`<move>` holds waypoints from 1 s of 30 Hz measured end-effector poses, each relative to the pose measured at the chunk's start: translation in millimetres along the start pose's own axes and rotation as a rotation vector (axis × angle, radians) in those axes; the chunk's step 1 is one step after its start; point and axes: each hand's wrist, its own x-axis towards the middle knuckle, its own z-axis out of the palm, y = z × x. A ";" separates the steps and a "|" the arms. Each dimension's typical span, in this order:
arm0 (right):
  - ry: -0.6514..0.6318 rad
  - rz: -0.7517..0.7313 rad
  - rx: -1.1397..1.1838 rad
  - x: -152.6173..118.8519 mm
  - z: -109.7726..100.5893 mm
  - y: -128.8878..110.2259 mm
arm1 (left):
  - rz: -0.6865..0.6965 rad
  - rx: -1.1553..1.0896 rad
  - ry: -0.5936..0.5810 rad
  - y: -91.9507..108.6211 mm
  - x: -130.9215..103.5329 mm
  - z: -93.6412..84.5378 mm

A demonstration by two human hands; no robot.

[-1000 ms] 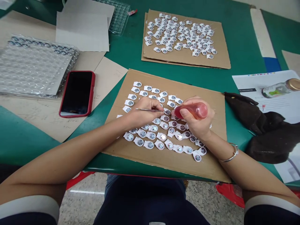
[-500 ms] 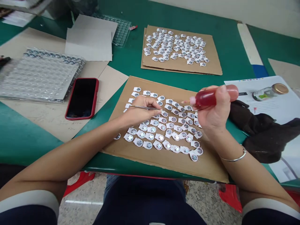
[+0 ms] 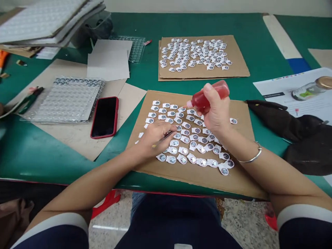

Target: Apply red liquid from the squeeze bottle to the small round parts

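My right hand (image 3: 217, 112) is wrapped round a small squeeze bottle of red liquid (image 3: 211, 95), tilted with its thin tip pointing left and down, close over the upper rows of pieces. Held in my left hand (image 3: 155, 135) is a slim metal tool like tweezers (image 3: 164, 139); its working end is hidden by the fingers. Beneath both hands lies a brown cardboard sheet (image 3: 197, 181) carrying rows of small white tabs with round silvery discs (image 3: 182, 159). Some of these pieces are covered by my hands.
Behind stands a second cardboard sheet (image 3: 240, 69) with similar pieces. To the left are a red-cased phone (image 3: 104, 117), a plastic-wrapped pack (image 3: 72, 100) and green-handled cutters (image 3: 31, 100). On the right lie dark cloth (image 3: 301, 148) and a printed sheet (image 3: 280, 84).
The view has shifted, showing more of the table's left. My right hand has moved the bottle leftward over the pieces. My left hand stays near the sheet, its tool now turned more steeply.
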 end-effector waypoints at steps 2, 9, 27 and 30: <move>0.023 -0.038 -0.019 -5.4 3.2 3.5 | 0.099 0.036 -0.006 -4.8 -4.2 4.8; 0.025 -0.062 -0.130 -19.4 0.3 4.7 | 0.135 0.078 -0.071 -13.0 -5.1 8.8; -0.092 -0.003 -0.377 -26.2 -1.1 13.0 | 0.386 0.523 -0.140 2.3 -8.0 19.6; -0.113 -0.011 -0.402 -28.4 0.3 14.9 | 0.419 0.593 -0.142 7.4 -9.1 20.1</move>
